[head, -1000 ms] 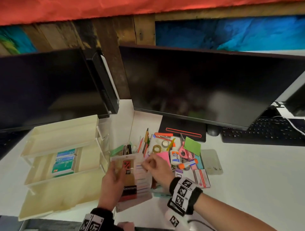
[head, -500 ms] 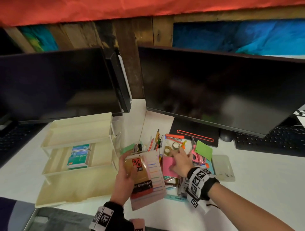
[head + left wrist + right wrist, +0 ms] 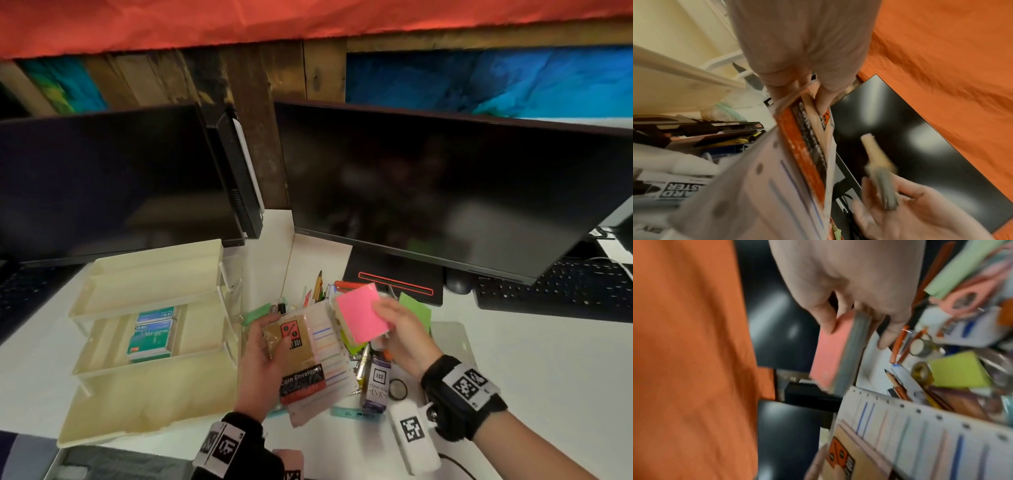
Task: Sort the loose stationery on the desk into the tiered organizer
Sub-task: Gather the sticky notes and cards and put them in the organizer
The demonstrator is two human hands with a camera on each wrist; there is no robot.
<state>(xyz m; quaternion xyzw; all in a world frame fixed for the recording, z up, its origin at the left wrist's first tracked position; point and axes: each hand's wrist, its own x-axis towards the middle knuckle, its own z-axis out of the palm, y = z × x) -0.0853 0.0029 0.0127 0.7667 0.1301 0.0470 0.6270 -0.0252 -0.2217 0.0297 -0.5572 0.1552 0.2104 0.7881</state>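
My left hand (image 3: 262, 349) grips a pack of coin envelopes (image 3: 298, 356) stacked on a sheet of ruled index tabs (image 3: 329, 359), just right of the cream tiered organizer (image 3: 144, 329). The same pack (image 3: 812, 146) shows edge-on under the fingers in the left wrist view. My right hand (image 3: 399, 329) pinches a pink sticky-note pad (image 3: 361, 317) and holds it in the air above the stationery pile; the pad (image 3: 830, 356) is blurred in the right wrist view. The organizer's middle tier holds green boxes (image 3: 152, 334). Its top and bottom tiers show nothing inside.
Loose stationery lies between my hands: pencils (image 3: 319, 284), a green sticky pad (image 3: 414, 306), a stamp ink bottle (image 3: 378, 380), a tape ring (image 3: 397, 389), pink scissors (image 3: 964, 300). Two dark monitors (image 3: 428, 192) stand behind, and a keyboard (image 3: 555, 291) lies at the right.
My right hand has lifted the pink sticky-note pad off the pile and raised it. My left hand still holds the envelope pack; the view has shifted slightly.
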